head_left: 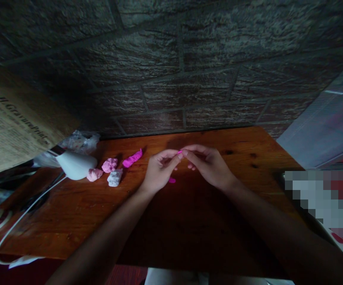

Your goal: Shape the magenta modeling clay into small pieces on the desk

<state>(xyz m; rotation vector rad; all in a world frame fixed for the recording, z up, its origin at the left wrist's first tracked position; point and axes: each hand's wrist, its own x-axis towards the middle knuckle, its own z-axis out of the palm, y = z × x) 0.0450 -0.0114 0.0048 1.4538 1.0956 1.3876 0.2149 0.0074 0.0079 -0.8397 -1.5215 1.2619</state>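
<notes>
forearms (103,233), pink piece (180,152) between both hands (161,170) (211,164)

left grip (160,169), right grip (212,164): pinch magenta bit (180,152) | white lump (114,178): on table (70,213)

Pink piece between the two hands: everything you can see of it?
The pink piece is small and bright, soft clay by its look. Only a sliver shows; fingers cover the rest, so its full shape can't be told. It is pinched where the thumbs and fingertips of the left hand and right hand meet, over the wooden table.
</notes>
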